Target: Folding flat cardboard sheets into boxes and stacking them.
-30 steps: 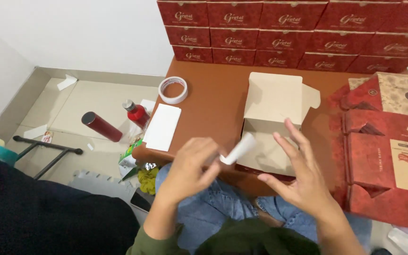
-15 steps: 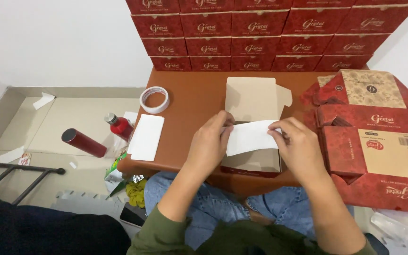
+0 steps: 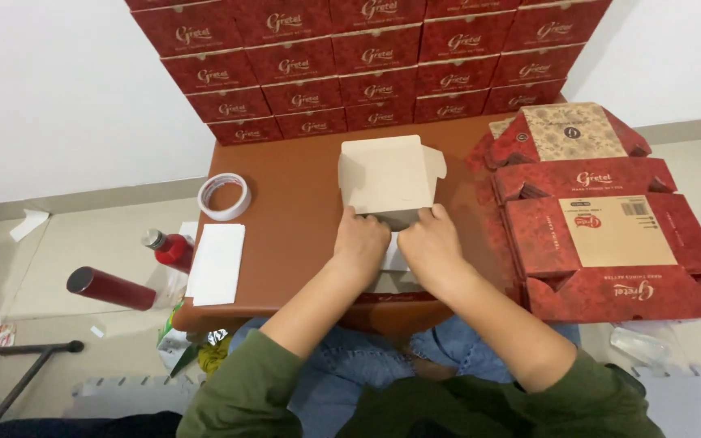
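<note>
A person seated at a low brown surface (image 3: 294, 235) is seen from above, both forearms in green sleeves reaching forward. The left hand (image 3: 360, 243) and the right hand (image 3: 429, 242) lie side by side, palms down, fingers curled over the near edge of an open cardboard box (image 3: 389, 174). The box stands at the middle of the surface, its plain tan lid flap raised toward the far side. Both hands press down inside the box opening, and a small piece of white paper (image 3: 394, 255) shows between the wrists, partly hidden under them. Neither hand is spread; each is loosely bent with the fingertips tucked into the box, so I cannot tell exactly what the fingertips grip.

To the left of the box, well apart, a roll of clear tape (image 3: 224, 196) lies flat on the surface. Nearer the left edge lies a stack of white paper sheets (image 3: 217, 262). Just off that edge, on the floor, stand a small red bottle (image 3: 169, 248) and a dark red cylinder flask (image 3: 111, 289) lying on its side.

To the right, a pile of flattened red cartons (image 3: 610, 235) with patterned print overlaps the surface's edge. Along the far side, against the white wall, finished red boxes (image 3: 367, 65) are stacked in neat rows.
</note>
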